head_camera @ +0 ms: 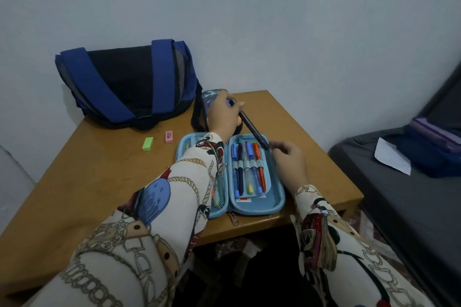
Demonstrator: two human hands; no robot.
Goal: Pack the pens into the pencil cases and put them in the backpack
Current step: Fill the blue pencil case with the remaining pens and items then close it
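Your patterned sleeves point(159, 207) frame the open light-blue pencil case point(257, 203) on the wooden surface point(99, 169). Above the case, both hands grasp a slim dark pen point(252, 124): left hand point(223, 113) pinching its upper end, right hand point(289, 157) its tip. The blue fabric backpack point(124, 82) sits beyond.

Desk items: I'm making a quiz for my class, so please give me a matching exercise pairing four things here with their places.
Things:
1. green rectangular eraser
2. orange pen
3. blue and black fabric backpack
4. dark purple pen

Places:
A. far left corner of the wooden table
B. under an elastic loop in the open light blue pencil case
C. held between both hands
D. loose on the table beside the pink eraser

Pairs: 1-D, 2-B, 3-A, 4-C
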